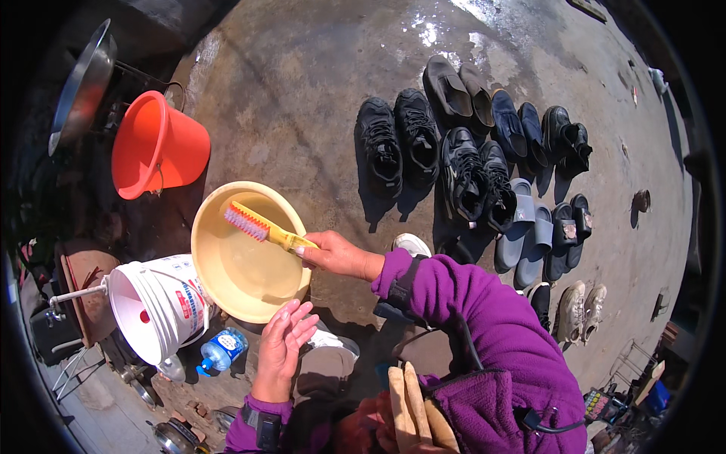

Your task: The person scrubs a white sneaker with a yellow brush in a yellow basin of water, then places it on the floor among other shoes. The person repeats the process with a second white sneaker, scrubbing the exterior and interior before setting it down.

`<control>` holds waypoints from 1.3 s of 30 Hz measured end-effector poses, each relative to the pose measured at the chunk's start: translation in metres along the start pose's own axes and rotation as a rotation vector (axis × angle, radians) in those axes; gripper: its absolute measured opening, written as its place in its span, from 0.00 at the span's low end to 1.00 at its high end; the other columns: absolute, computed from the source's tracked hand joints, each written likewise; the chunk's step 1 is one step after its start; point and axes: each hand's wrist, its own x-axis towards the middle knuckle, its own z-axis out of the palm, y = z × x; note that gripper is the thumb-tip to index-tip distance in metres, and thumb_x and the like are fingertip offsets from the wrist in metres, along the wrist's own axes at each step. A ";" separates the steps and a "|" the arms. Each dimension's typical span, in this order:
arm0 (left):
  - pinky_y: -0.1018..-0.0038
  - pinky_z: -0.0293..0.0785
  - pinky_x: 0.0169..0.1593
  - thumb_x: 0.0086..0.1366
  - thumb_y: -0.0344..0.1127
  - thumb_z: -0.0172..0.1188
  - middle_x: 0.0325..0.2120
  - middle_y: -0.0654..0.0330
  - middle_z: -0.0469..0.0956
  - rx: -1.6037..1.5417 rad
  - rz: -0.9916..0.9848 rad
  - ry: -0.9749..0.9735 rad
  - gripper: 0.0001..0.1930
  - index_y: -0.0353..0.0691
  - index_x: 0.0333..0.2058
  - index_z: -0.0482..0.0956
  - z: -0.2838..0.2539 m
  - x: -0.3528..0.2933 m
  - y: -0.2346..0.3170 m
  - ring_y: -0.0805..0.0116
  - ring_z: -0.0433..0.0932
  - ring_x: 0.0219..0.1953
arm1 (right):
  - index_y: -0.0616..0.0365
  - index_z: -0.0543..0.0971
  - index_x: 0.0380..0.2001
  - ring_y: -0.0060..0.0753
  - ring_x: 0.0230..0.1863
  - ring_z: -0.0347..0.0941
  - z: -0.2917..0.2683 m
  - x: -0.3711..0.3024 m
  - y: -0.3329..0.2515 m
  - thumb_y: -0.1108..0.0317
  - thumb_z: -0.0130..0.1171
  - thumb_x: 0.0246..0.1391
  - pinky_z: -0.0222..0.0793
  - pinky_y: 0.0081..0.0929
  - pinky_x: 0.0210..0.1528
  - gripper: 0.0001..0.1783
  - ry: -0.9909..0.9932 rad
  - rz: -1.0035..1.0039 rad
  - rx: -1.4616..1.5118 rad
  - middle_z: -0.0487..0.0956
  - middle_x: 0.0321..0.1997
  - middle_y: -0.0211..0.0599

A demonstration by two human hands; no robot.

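My right hand (336,256) grips a yellow scrubbing brush (261,227) by its handle. The brush has white and orange bristles and is held above a pale yellow basin (219,280). Near the basin's lower rim, my left hand (284,342) is raised with palm up and fingers spread, holding nothing. Beside it on the ground stands a blue pump bottle (224,349).
A white bucket (155,299) stands left of the basin, under a tap (79,293). Farther off is a red bucket (170,147). Rows of black shoes (420,136), grey slides (522,231) and white sneakers (582,310) cover the concrete at right.
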 end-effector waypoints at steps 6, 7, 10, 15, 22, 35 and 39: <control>0.57 0.76 0.54 0.68 0.42 0.54 0.53 0.45 0.74 0.003 -0.011 -0.025 0.21 0.36 0.55 0.70 -0.013 0.004 0.000 0.50 0.78 0.50 | 0.57 0.81 0.36 0.56 0.54 0.69 -0.095 -0.005 0.037 0.54 0.55 0.56 0.66 0.47 0.53 0.18 0.491 -0.039 -0.927 0.75 0.51 0.50; 0.56 0.76 0.54 0.69 0.42 0.53 0.52 0.45 0.74 -0.050 -0.018 -0.045 0.21 0.36 0.55 0.70 -0.014 0.003 0.000 0.49 0.78 0.50 | 0.57 0.82 0.36 0.53 0.58 0.65 -0.111 -0.005 0.040 0.55 0.55 0.56 0.63 0.47 0.55 0.16 0.500 0.023 -1.053 0.72 0.56 0.49; 0.55 0.75 0.54 0.69 0.42 0.53 0.52 0.45 0.74 -0.042 -0.023 -0.046 0.20 0.35 0.54 0.70 -0.012 0.003 0.002 0.49 0.78 0.50 | 0.55 0.83 0.35 0.51 0.64 0.60 -0.134 -0.011 0.054 0.58 0.59 0.52 0.58 0.52 0.57 0.14 0.444 0.168 -1.350 0.65 0.65 0.48; 0.59 0.74 0.55 0.68 0.41 0.54 0.52 0.42 0.73 -0.053 -0.015 -0.037 0.22 0.31 0.54 0.68 -0.006 0.001 0.007 0.50 0.78 0.50 | 0.58 0.83 0.30 0.49 0.50 0.69 -0.119 -0.018 0.075 0.64 0.60 0.46 0.66 0.42 0.48 0.10 0.461 -0.087 -1.254 0.73 0.53 0.48; 0.59 0.74 0.55 0.69 0.40 0.53 0.52 0.42 0.73 -0.044 -0.014 -0.015 0.22 0.31 0.55 0.67 -0.001 0.002 0.008 0.49 0.78 0.50 | 0.56 0.83 0.34 0.51 0.56 0.68 -0.095 -0.044 0.068 0.58 0.60 0.52 0.66 0.42 0.56 0.13 0.319 0.006 -1.009 0.71 0.60 0.49; 0.57 0.76 0.54 0.69 0.40 0.52 0.52 0.40 0.73 -0.021 -0.014 0.003 0.22 0.30 0.55 0.67 -0.002 0.010 0.006 0.48 0.78 0.49 | 0.63 0.79 0.31 0.59 0.34 0.74 -0.227 -0.071 0.085 0.51 0.46 0.62 0.68 0.46 0.37 0.25 0.709 0.214 -0.649 0.77 0.27 0.55; 0.58 0.76 0.54 0.69 0.40 0.52 0.52 0.40 0.73 -0.060 -0.025 -0.025 0.22 0.30 0.55 0.67 0.000 0.013 0.006 0.49 0.78 0.49 | 0.63 0.80 0.42 0.53 0.45 0.76 -0.189 -0.103 0.088 0.55 0.47 0.63 0.70 0.38 0.49 0.21 0.677 0.066 -0.605 0.79 0.46 0.53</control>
